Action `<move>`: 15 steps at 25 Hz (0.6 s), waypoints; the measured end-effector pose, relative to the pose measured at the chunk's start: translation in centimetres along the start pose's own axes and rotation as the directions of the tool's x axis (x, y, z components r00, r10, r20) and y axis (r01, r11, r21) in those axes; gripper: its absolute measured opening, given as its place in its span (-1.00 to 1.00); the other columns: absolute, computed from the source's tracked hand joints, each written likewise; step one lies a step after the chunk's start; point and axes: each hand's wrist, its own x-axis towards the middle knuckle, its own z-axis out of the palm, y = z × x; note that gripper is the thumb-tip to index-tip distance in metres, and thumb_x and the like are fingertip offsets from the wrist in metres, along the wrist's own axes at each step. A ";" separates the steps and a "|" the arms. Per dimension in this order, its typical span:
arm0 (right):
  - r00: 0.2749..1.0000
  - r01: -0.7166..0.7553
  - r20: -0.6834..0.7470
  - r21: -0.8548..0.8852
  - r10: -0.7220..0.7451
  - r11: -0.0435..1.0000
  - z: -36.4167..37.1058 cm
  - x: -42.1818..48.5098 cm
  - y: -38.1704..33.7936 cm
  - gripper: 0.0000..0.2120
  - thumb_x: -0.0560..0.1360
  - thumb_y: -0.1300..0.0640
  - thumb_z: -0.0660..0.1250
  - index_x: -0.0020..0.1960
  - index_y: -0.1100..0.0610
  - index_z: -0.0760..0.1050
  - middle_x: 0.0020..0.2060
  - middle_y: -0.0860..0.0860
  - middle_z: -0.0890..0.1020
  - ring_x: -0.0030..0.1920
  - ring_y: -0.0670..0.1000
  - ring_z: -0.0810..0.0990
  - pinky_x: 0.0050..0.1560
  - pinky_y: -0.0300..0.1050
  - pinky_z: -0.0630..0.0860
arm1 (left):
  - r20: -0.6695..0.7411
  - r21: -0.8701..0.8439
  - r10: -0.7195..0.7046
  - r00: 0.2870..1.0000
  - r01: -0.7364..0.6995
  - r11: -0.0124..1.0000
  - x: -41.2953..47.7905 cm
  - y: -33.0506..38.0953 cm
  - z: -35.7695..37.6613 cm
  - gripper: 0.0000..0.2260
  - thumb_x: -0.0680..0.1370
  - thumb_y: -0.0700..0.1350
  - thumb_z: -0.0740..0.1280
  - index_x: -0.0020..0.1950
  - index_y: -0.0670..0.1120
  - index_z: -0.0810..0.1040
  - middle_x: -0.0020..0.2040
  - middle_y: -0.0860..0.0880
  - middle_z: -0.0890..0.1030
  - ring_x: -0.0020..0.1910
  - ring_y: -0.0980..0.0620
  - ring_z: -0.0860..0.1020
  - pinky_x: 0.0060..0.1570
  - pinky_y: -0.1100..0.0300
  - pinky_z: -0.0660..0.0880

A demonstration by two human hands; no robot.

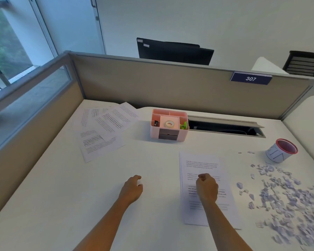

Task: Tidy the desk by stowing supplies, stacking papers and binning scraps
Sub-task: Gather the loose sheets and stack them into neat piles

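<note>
My left hand rests on the white desk with its fingers curled round a small white object; what that object is I cannot tell. My right hand hovers as a closed fist over a printed paper stack, with nothing visible in it. Several loose printed sheets are fanned out at the back left. A pink organizer at the back centre holds a tape roll, a green item and a small black item. Torn paper scraps litter the right side.
A small white bin with a red rim stands at the right, behind the scraps. An open cable slot runs along the back of the desk beside the organizer. Beige partitions wall the desk at the back and left.
</note>
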 end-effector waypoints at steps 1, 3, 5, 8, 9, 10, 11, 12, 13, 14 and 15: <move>1.000 0.020 0.021 0.000 -0.020 1.000 1.3 -0.5 -1.0 -0.75 0.48 0.22 0.21 0.08 0.07 0.58 -0.02 0.10 0.62 0.02 0.17 0.56 -0.05 0.07 0.59 | -0.018 0.012 -0.013 1.000 0.013 1.000 0.2 -1.0 -1.3 -0.64 0.61 -0.14 0.20 0.42 -0.07 0.37 0.42 -0.07 0.41 0.39 -0.03 0.40 0.36 0.10 0.32; 0.997 0.058 0.058 0.000 -0.058 0.998 3.6 -1.7 -3.0 -0.75 0.47 0.24 0.21 0.06 0.09 0.59 -0.04 0.10 0.63 0.03 0.17 0.56 -0.07 0.01 0.56 | -0.047 0.028 -0.034 0.998 0.036 0.999 0.6 -3.0 -3.7 -0.64 0.61 -0.14 0.20 0.42 -0.07 0.37 0.42 -0.07 0.41 0.38 -0.04 0.40 0.35 0.11 0.32; 0.992 0.086 0.093 -0.016 -0.084 0.996 6.0 -2.9 -5.0 -0.75 0.47 0.26 0.22 0.06 0.11 0.60 -0.03 0.10 0.64 0.04 0.15 0.56 -0.07 -0.06 0.51 | -0.070 0.029 -0.053 0.996 0.055 0.998 1.1 -4.8 -6.1 -0.65 0.61 -0.13 0.20 0.41 -0.07 0.38 0.41 -0.07 0.42 0.37 -0.04 0.41 0.35 0.10 0.33; 0.981 0.128 0.154 -0.046 -0.120 0.991 9.6 -4.6 -7.6 -0.75 0.46 0.25 0.23 0.05 0.09 0.60 -0.03 0.09 0.62 0.06 0.14 0.54 -0.03 -0.04 0.54 | -0.101 0.020 -0.072 0.992 0.075 0.997 2.0 -7.0 -9.1 -0.65 0.60 -0.13 0.20 0.40 -0.05 0.39 0.39 -0.07 0.43 0.36 -0.04 0.42 0.34 0.08 0.35; 0.977 0.141 0.171 -0.052 -0.131 0.989 10.8 -5.1 -8.6 -0.76 0.46 0.24 0.23 0.05 0.09 0.60 -0.04 0.09 0.61 0.07 0.15 0.54 -0.02 -0.02 0.56 | -0.116 0.021 -0.074 0.991 0.077 0.997 2.3 -7.8 -10.2 -0.65 0.60 -0.13 0.20 0.40 -0.04 0.39 0.39 -0.06 0.43 0.35 -0.04 0.42 0.34 0.07 0.35; 0.973 0.153 0.183 -0.060 -0.140 0.986 12.0 -5.6 -9.4 -0.76 0.47 0.24 0.23 0.05 0.09 0.60 -0.03 0.10 0.60 0.08 0.15 0.53 -0.02 -0.02 0.55 | -0.129 0.024 -0.073 0.989 0.077 0.997 2.7 -8.5 -11.1 -0.65 0.60 -0.13 0.20 0.40 -0.03 0.38 0.39 -0.06 0.43 0.35 -0.04 0.41 0.33 0.07 0.36; 0.969 0.167 0.195 -0.077 -0.149 0.983 13.0 -6.1 -10.2 -0.76 0.47 0.23 0.23 0.06 0.08 0.59 -0.02 0.10 0.58 0.11 0.15 0.51 -0.02 -0.03 0.53 | -0.144 0.030 -0.068 0.987 0.073 0.997 3.1 -9.0 -12.0 -0.65 0.60 -0.13 0.19 0.40 -0.02 0.38 0.39 -0.05 0.42 0.36 -0.04 0.41 0.33 0.07 0.35; 0.965 0.184 0.209 -0.102 -0.160 0.978 14.0 -6.5 -11.2 -0.76 0.48 0.22 0.23 0.08 0.08 0.58 0.00 0.10 0.57 0.13 0.15 0.48 -0.02 -0.06 0.50 | -0.160 0.039 -0.064 0.985 0.072 0.997 3.5 -9.5 -12.8 -0.64 0.60 -0.13 0.19 0.40 -0.01 0.37 0.40 -0.04 0.41 0.36 -0.04 0.40 0.33 0.06 0.35; 0.957 0.211 0.228 -0.135 -0.177 0.968 14.9 -6.9 -12.2 -0.76 0.49 0.21 0.23 0.10 0.07 0.57 0.02 0.09 0.56 0.16 0.14 0.45 -0.03 -0.07 0.47 | -0.176 0.055 -0.059 0.983 0.070 0.996 3.9 -10.0 -13.6 -0.64 0.60 -0.13 0.18 0.41 0.00 0.36 0.40 -0.03 0.41 0.37 -0.04 0.39 0.34 0.06 0.35; 0.948 0.243 0.249 -0.162 -0.198 0.956 16.0 -7.2 -13.3 -0.76 0.49 0.20 0.23 0.12 0.07 0.56 0.03 0.09 0.55 0.18 0.14 0.43 -0.02 -0.07 0.45 | -0.195 0.073 -0.053 0.979 0.068 0.995 4.5 -10.5 -14.4 -0.64 0.61 -0.13 0.18 0.41 0.00 0.36 0.40 -0.03 0.40 0.37 -0.03 0.39 0.33 0.05 0.34; 0.938 0.271 0.269 -0.180 -0.217 0.946 17.0 -7.5 -14.3 -0.76 0.50 0.18 0.23 0.13 0.06 0.55 0.05 0.09 0.54 0.19 0.13 0.41 0.00 -0.06 0.45 | -0.214 0.095 -0.042 0.976 0.064 0.993 5.0 -10.8 -15.1 -0.64 0.61 -0.13 0.18 0.41 0.00 0.35 0.40 -0.03 0.40 0.37 -0.03 0.39 0.33 0.05 0.34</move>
